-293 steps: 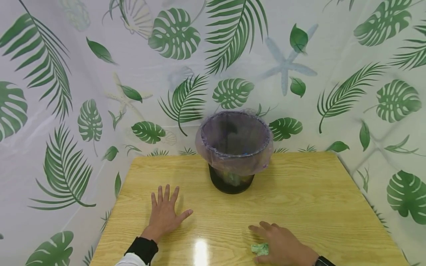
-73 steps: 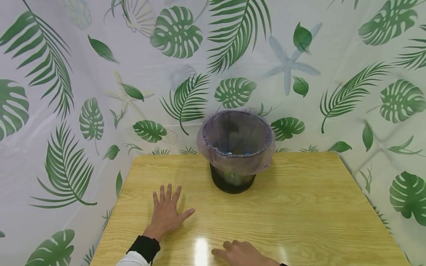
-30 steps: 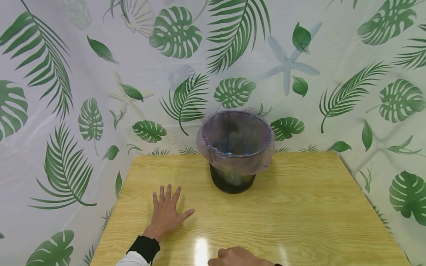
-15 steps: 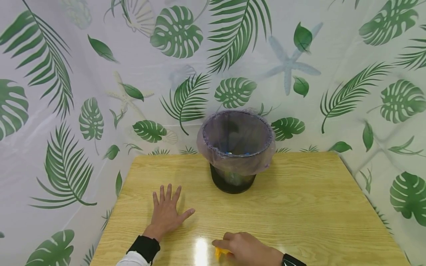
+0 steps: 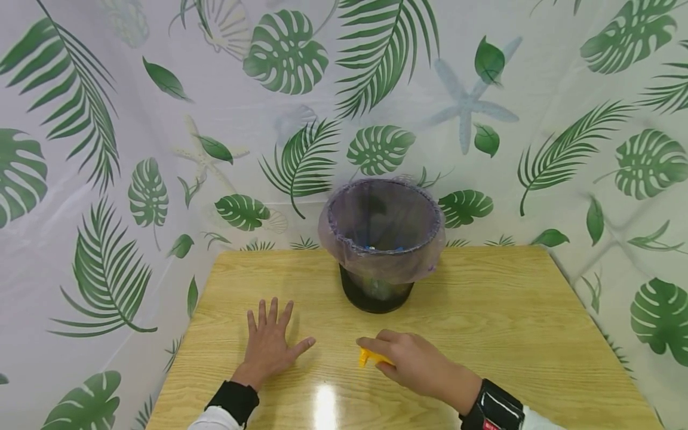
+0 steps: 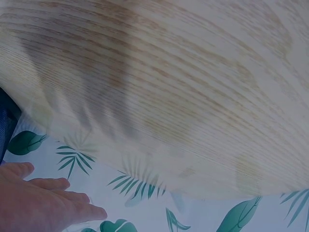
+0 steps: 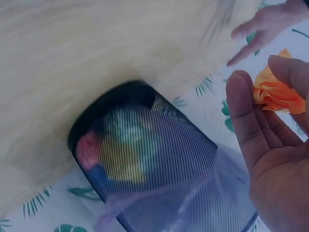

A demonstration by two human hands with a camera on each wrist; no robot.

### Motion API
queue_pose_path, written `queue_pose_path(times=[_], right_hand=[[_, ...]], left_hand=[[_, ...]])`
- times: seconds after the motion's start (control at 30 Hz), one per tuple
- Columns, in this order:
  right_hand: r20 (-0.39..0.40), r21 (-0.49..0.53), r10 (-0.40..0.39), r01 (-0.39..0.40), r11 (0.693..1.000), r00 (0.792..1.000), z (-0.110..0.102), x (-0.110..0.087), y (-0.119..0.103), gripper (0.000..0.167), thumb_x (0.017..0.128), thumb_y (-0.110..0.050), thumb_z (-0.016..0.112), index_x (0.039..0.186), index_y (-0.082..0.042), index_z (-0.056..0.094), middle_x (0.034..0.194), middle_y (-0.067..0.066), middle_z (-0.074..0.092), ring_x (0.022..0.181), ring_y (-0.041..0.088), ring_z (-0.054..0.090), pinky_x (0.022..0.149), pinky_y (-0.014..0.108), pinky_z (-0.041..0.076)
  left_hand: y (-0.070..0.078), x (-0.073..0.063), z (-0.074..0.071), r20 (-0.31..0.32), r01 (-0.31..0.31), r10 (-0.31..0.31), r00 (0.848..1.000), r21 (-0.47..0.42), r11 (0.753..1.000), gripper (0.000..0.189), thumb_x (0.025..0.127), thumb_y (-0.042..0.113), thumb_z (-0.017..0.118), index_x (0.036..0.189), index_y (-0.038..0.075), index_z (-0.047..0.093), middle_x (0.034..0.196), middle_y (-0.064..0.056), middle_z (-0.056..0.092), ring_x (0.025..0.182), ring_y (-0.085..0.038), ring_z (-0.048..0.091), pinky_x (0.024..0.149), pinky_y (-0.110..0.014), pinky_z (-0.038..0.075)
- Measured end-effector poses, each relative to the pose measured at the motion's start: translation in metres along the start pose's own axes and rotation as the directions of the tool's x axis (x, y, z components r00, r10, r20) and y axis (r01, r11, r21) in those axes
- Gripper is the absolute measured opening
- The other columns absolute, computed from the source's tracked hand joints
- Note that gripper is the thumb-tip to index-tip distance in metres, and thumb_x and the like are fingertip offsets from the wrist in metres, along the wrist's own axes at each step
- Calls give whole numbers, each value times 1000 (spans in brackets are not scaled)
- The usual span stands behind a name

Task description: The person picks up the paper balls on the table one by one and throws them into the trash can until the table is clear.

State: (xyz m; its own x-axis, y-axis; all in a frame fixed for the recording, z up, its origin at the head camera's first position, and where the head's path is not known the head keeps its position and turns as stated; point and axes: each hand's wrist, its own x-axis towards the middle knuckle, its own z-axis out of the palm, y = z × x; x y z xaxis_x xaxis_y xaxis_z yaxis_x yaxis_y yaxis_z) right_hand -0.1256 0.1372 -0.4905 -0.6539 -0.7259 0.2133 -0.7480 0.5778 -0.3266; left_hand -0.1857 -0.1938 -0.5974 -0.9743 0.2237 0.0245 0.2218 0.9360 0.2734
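Observation:
My right hand (image 5: pixel 416 361) pinches a crumpled orange piece of paper (image 7: pixel 277 94) between thumb and fingers, over the middle of the table in front of the bin. The same paper shows as a small yellow-orange bit at my fingertips in the head view. My left hand (image 5: pixel 269 349) has its fingers spread, palm down at the table's left side, and holds nothing. A mesh trash bin (image 5: pixel 376 295), lined with a thin purple bag (image 5: pixel 387 266), stands at the back of the table. Through its mesh, the right wrist view shows red, yellow, blue and pale green crumpled things (image 7: pixel 120 145).
The wood-grain table (image 5: pixel 494 322) reaches back to a white wall covering (image 5: pixel 226 107) printed with green leaves. Both wrists wear black straps; the right strap (image 5: pixel 494 406) carries a dark device. A bright light reflection lies on the table between the hands.
Earlier, my right hand held a pale green crumpled piece. It went to the table's near edge, then came back with the orange paper and moved forward toward the bin. The left hand stayed put.

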Motion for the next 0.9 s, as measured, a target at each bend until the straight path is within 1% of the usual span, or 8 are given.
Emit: queue_pose_path(times=[0.17,0.27,0.37,0.47,0.6,0.67,0.77,0.9], right_hand=[[-86,-35,-16,14,999,996,-19,6,7,55,84,-9,85,136,-13,66,104,4,69,78,11,67,63,20,55],[-118,-42,-19,14,999,993,-32,11,11,55,84,-7,85,136,-12,66,103,5,69,78,13,67,63,21,55],[-148,-59,-23,15,998,989,-45,16,15,55,84,-7,85,136,-11,66,100,5,67,74,13,64,61,20,53],[-195,-92,-38,21,996,980,-57,21,20,55,83,-6,86,135,-9,66,99,6,67,71,13,63,59,21,52],[-266,-121,-59,27,992,962,-73,27,26,54,81,-5,87,132,-5,68,96,8,66,71,15,62,59,25,53],[-283,-128,-56,21,992,957,-82,30,30,53,82,-5,86,132,-4,68,97,9,67,72,17,63,59,26,53],[-285,-132,-31,-8,991,958,-95,34,35,53,84,-5,85,134,-3,67,100,11,68,71,17,62,58,27,52],[-290,-125,15,-53,991,957,-112,41,40,54,85,-5,84,136,-3,66,97,11,67,69,17,58,57,27,51]], left_hand=[[0,0,-1,2,-1,1,1000,-4,1000,104,88,82,51,165,17,26,168,-24,15,155,-49,-1,119,-70,-7],[1,0,-2,7,2,-2,1000,-3,1000,104,88,82,51,165,18,24,169,-24,14,155,-48,-2,119,-70,-7],[1,0,-3,0,0,0,1000,-9,1000,104,88,82,52,165,18,25,168,-24,15,155,-49,-1,119,-70,-7],[2,0,-3,-3,-1,1,1000,-15,1000,103,88,81,53,164,16,27,168,-25,15,154,-49,0,119,-71,-7],[2,-1,-3,-8,-4,4,1000,-14,1000,103,88,80,54,164,15,29,168,-25,16,154,-50,1,118,-71,-6],[1,-1,-3,-8,-5,5,1000,-9,1000,103,88,80,54,164,15,28,168,-25,17,154,-50,2,118,-71,-5],[1,-1,-3,-12,-7,7,1000,-12,1000,103,88,80,54,164,16,28,167,-25,19,154,-50,3,118,-71,-5],[1,-1,-1,-21,-9,9,1000,-20,1000,103,88,81,53,164,15,29,167,-26,19,154,-51,6,118,-72,-4]])
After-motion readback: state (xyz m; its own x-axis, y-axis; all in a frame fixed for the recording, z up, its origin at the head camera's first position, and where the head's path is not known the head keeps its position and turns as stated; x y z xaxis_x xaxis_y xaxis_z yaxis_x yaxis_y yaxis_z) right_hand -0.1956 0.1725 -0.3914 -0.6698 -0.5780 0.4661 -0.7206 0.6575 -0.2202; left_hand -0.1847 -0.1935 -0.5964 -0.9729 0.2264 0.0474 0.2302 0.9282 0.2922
